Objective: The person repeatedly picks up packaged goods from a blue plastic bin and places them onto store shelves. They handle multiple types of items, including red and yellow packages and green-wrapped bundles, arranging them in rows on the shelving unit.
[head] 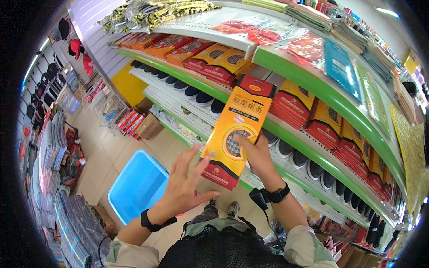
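My right hand (258, 150) grips a yellow and red insole package (246, 110) by its right edge, with the thumb on the round window. The package is tilted in front of the shelving and bears writing. My left hand (184, 184) has its fingers spread beside the package's lower left edge; whether a fingertip touches it I cannot tell. Behind the package, similar packages (218, 62) lie in rows and stacks on a green-edged shelf (288, 132). Dark shoes (202, 97) line the shelf below.
A blue plastic bin (137, 187) stands on the tiled floor at the left. Folded cloths (70, 224) are piled at the lower left. A cardboard box (149, 126) stands by the shelf end. Plastic-wrapped goods (305, 50) lie on the upper shelf.
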Demonstrator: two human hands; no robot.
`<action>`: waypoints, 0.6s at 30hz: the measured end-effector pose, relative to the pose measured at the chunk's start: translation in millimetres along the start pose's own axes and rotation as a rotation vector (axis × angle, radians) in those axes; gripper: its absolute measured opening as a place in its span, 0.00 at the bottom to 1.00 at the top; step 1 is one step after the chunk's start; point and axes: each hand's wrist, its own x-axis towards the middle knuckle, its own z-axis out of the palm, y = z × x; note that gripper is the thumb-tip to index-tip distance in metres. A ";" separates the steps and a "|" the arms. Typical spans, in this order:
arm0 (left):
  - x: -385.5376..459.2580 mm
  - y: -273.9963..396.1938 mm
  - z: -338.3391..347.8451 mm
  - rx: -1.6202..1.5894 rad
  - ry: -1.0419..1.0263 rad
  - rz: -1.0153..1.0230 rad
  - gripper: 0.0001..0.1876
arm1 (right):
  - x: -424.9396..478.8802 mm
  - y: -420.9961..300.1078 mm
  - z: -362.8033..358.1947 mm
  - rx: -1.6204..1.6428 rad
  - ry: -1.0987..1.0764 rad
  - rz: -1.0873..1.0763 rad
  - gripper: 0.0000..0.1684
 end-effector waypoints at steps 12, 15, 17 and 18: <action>-63.6 -52.5 -13.7 -0.881 -0.016 -0.453 0.35 | -93.5 47.0 69.0 -0.130 -0.147 0.094 0.28; -88.8 -69.0 -18.2 -1.104 -0.026 -0.568 0.35 | -120.9 72.1 110.8 -0.115 -0.200 0.113 0.29; -113.3 -80.8 -18.7 -1.028 0.038 -0.495 0.34 | -137.6 94.8 149.4 -0.093 -0.165 0.061 0.29; -127.7 -91.2 -22.2 -0.907 0.084 -0.449 0.33 | -143.0 104.5 166.0 -0.128 -0.104 0.126 0.29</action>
